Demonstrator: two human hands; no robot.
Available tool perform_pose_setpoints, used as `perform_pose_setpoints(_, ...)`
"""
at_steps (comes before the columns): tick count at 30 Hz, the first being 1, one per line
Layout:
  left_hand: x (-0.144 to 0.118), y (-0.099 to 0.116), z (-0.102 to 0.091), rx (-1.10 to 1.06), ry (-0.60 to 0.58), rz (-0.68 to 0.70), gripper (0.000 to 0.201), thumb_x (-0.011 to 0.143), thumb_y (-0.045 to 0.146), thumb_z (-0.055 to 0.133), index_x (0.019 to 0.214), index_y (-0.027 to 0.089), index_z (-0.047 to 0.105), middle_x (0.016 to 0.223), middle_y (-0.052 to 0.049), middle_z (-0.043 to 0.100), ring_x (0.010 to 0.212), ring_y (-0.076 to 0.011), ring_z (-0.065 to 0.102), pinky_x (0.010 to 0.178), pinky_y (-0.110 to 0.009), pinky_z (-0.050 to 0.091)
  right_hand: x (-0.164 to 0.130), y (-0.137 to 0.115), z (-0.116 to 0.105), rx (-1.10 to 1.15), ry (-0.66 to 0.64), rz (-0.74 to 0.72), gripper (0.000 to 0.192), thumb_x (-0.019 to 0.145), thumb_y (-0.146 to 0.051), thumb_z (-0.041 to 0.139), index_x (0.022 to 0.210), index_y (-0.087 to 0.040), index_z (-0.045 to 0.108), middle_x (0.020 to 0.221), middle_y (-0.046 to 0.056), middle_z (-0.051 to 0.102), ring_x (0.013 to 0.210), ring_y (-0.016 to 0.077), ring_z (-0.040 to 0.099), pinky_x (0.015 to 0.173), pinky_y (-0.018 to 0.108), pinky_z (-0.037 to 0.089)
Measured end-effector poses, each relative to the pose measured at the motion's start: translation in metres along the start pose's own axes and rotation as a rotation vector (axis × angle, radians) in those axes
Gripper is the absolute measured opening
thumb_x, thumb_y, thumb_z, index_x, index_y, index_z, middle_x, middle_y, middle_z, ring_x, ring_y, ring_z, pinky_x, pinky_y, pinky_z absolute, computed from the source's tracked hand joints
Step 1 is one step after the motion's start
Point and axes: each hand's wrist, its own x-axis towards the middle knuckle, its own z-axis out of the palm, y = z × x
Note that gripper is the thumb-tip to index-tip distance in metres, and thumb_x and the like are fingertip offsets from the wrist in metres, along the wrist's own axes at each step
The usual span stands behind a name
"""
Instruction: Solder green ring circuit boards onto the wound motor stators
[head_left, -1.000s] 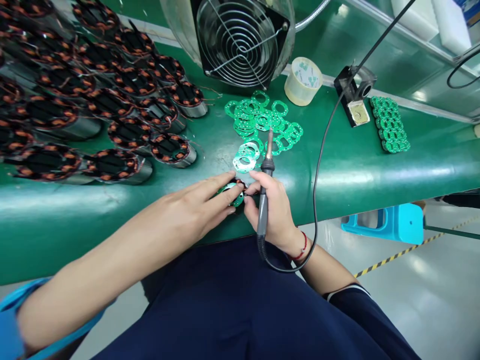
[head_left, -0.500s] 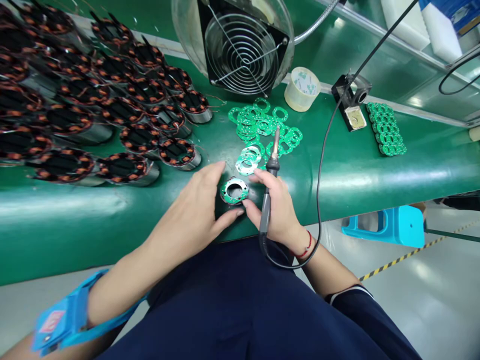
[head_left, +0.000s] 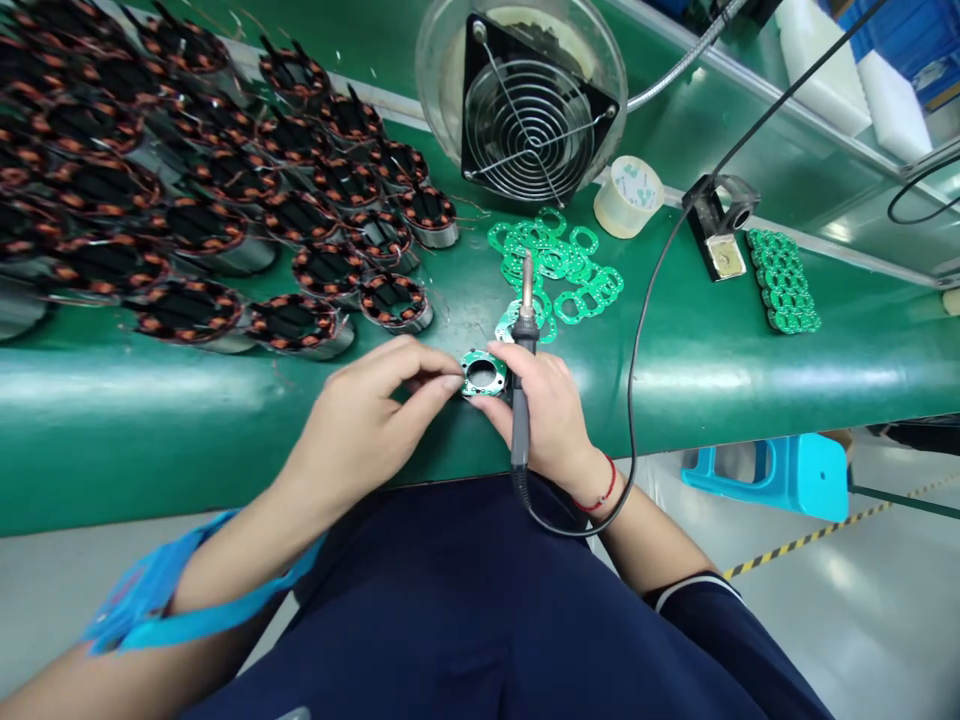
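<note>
A motor stator topped with a green ring circuit board (head_left: 482,372) stands near the front edge of the green bench (head_left: 150,420). My left hand (head_left: 367,420) pinches its left rim with thumb and forefinger. My right hand (head_left: 551,415) grips a black soldering iron (head_left: 522,340), tip pointing away from me, while its fingertips touch the stator's right side. The iron's black cable (head_left: 637,330) loops off the bench and runs up to the right.
Many copper-wound stators (head_left: 225,200) crowd the left of the bench. A loose pile of green ring boards (head_left: 559,265) lies behind the iron, a fan (head_left: 529,110) beyond it. A tape roll (head_left: 628,195), iron stand (head_left: 720,235) and stacked green boards (head_left: 784,280) sit right. A blue stool (head_left: 780,470) is below.
My left hand went from covering the stator to pinching its left rim, exposing the green board. The right hand stayed on the iron. The view shifted slightly.
</note>
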Motion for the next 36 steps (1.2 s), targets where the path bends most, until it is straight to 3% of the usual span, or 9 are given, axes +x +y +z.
perform_pose_setpoints(4, 0.014, 0.005, 0.009, -0.181, -0.073, -0.152, 0.025, 0.082, 0.044, 0.059, 0.082, 0.02, 0.067, 0.075, 0.0, 0.067, 0.068, -0.0152, 0.056, 0.066, -0.029, 0.045, 0.002, -0.006, -0.006, -0.016, -0.039, -0.068, 0.045, 0.108, -0.035, 0.049, 0.151, -0.021, 0.05, 0.148, 0.013, 0.066, 0.136, 0.0262, 0.061, 0.112, 0.047, 0.05)
perform_pose_setpoints(6, 0.016, 0.005, 0.009, -0.227, -0.114, -0.19, 0.028, 0.081, 0.047, 0.06, 0.081, 0.02, 0.066, 0.074, 0.0, 0.068, 0.066, -0.0145, 0.055, 0.064, -0.028, 0.044, 0.004, -0.007, -0.012, -0.027, -0.062, -0.142, 0.042, 0.107, -0.029, 0.049, 0.149, -0.024, 0.053, 0.145, 0.009, 0.069, 0.143, 0.0249, 0.055, 0.116, 0.047, 0.047)
perform_pose_setpoints(10, 0.011, 0.002, 0.005, -0.267, -0.119, -0.254, 0.031, 0.081, 0.05, 0.06, 0.081, 0.019, 0.066, 0.076, -0.001, 0.069, 0.07, -0.016, 0.058, 0.068, -0.029, 0.047, 0.008, -0.007, -0.018, -0.044, 0.004, -0.202, 0.033, 0.107, -0.024, 0.049, 0.137, -0.022, 0.062, 0.111, 0.005, 0.081, 0.119, 0.0212, 0.067, 0.107, 0.04, 0.051)
perform_pose_setpoints(13, 0.007, 0.0, 0.006, -0.216, -0.052, -0.248, 0.029, 0.08, 0.049, 0.057, 0.079, 0.021, 0.064, 0.074, -0.001, 0.066, 0.07, -0.017, 0.057, 0.067, -0.029, 0.046, 0.01, -0.008, -0.021, 0.019, 0.061, -0.234, 0.028, 0.107, -0.02, 0.048, 0.131, -0.019, 0.062, 0.105, 0.003, 0.083, 0.095, 0.0168, 0.071, 0.1, 0.036, 0.054)
perform_pose_setpoints(16, 0.006, -0.001, 0.008, -0.128, 0.013, -0.231, 0.025, 0.078, 0.047, 0.053, 0.075, 0.023, 0.06, 0.071, 0.0, 0.06, 0.066, -0.0171, 0.053, 0.063, -0.03, 0.042, 0.01, -0.009, -0.024, 0.106, 0.121, -0.207, 0.028, 0.109, -0.022, 0.048, 0.136, -0.021, 0.059, 0.096, -0.001, 0.084, 0.089, 0.015, 0.074, 0.101, 0.035, 0.055)
perform_pose_setpoints(22, 0.009, -0.001, 0.012, -0.085, -0.012, -0.247, 0.018, 0.077, 0.041, 0.05, 0.075, 0.024, 0.054, 0.067, 0.001, 0.055, 0.062, -0.0169, 0.048, 0.061, -0.03, 0.038, -0.006, -0.007, -0.028, 0.361, 0.323, 0.005, 0.026, 0.109, -0.038, 0.052, 0.128, -0.027, 0.066, 0.102, 0.002, 0.081, 0.078, 0.0149, 0.077, 0.074, 0.031, 0.064)
perform_pose_setpoints(28, 0.009, 0.001, 0.012, -0.081, -0.007, -0.253, 0.017, 0.079, 0.041, 0.05, 0.076, 0.024, 0.053, 0.067, 0.001, 0.055, 0.063, -0.0175, 0.048, 0.061, -0.03, 0.039, -0.01, -0.01, -0.033, 0.378, 0.323, -0.015, 0.021, 0.107, -0.041, 0.055, 0.107, -0.027, 0.071, 0.085, 0.0, 0.079, 0.068, 0.0158, 0.079, 0.061, 0.03, 0.064)
perform_pose_setpoints(33, 0.007, 0.005, 0.013, -0.04, 0.015, -0.265, 0.015, 0.08, 0.039, 0.051, 0.077, 0.025, 0.052, 0.067, 0.001, 0.056, 0.061, -0.017, 0.047, 0.061, -0.03, 0.04, -0.012, -0.008, -0.03, 0.378, 0.318, -0.002, 0.021, 0.106, -0.041, 0.054, 0.11, -0.027, 0.07, 0.088, 0.001, 0.08, 0.071, 0.0167, 0.08, 0.065, 0.031, 0.066)
perform_pose_setpoints(36, 0.006, 0.006, 0.014, 0.008, 0.032, -0.247, 0.015, 0.081, 0.039, 0.049, 0.077, 0.025, 0.051, 0.067, 0.001, 0.057, 0.062, -0.0179, 0.05, 0.062, -0.031, 0.039, -0.011, -0.004, -0.026, 0.418, 0.288, 0.007, 0.03, 0.109, -0.039, 0.049, 0.134, -0.029, 0.061, 0.099, 0.001, 0.082, 0.086, 0.0179, 0.082, 0.082, 0.036, 0.068)
